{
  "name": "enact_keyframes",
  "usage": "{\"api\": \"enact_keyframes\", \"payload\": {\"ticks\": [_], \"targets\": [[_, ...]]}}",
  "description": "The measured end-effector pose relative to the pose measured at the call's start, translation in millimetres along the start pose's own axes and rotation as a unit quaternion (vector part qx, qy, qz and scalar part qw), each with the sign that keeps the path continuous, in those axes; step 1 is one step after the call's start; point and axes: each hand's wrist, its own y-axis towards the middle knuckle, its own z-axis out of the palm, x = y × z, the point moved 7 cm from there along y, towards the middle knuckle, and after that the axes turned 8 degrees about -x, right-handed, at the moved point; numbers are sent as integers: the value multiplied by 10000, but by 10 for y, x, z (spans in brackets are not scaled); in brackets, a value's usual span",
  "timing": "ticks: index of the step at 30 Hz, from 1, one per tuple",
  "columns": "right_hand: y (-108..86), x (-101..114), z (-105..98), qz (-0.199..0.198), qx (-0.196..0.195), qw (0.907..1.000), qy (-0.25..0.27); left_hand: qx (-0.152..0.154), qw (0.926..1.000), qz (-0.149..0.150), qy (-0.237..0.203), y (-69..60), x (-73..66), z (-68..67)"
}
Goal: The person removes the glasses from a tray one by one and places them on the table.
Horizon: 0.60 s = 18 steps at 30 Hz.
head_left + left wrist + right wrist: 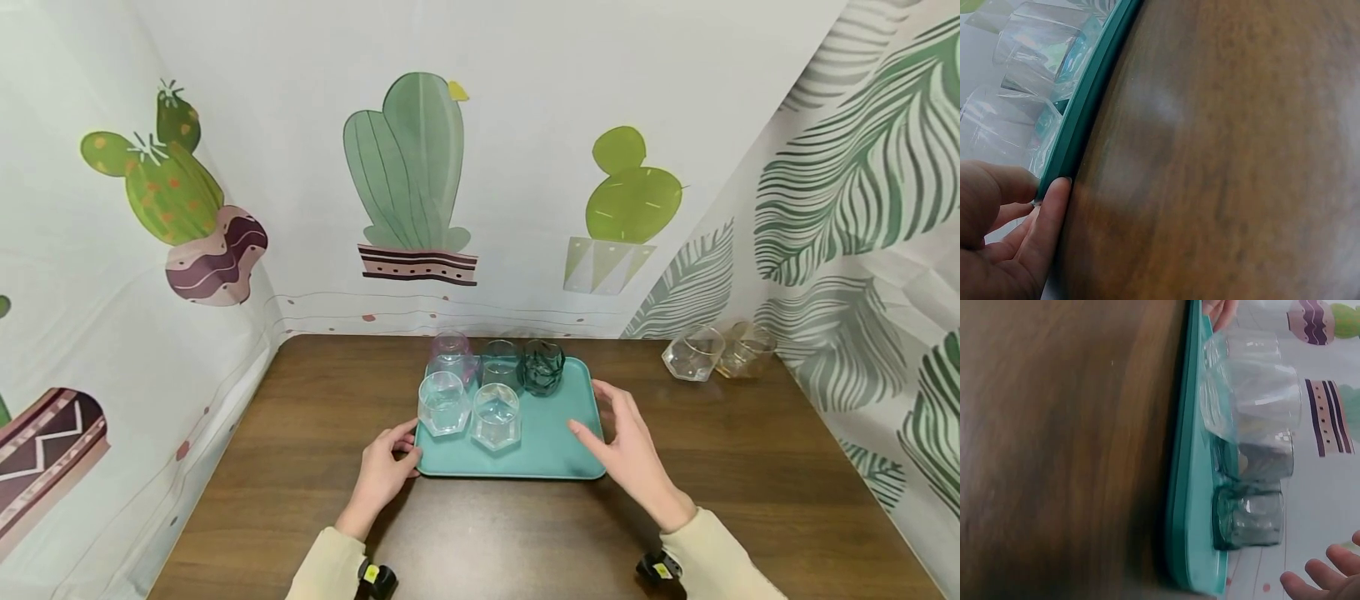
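Tray (551,446) on table (300,433), middle, toward far edge; glasses (496,425) grouped on its left and far parts. Step in hand, judged: steadying or placing tray. Left hand (384,467): thumb and fingers pinch left rim, near end. Right hand (632,450): fingers spread wide by right rim, holding nothing; contact uncertain. Next move probably calls for closing these on rim. Far right: clear glass (693,354), amber glass (746,352).

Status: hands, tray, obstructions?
Left hand pinches tray edge; right hand holding nothing, at its right side. Tray carries glasses, mostly left. Two off-tray glasses, far right; apparently not in the way.
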Motion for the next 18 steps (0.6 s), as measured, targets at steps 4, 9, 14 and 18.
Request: {"api": "enact_keyframes", "payload": {"ticks": [4,9,14,18], "targets": [[-11,65,132,-142,143,9998,83,-13,10000,18,0,-1,-3,-1],[-24,136,311,-223,417,9985,273,-13,10000,19,8,-4,-4,-2],[-44,185,500,-156,709,9968,332,4,10000,28,23,-13,-16,-6],[-58,226,648,-96,830,9957,412,2,10000,7,12,-15,-21,-9]]}}
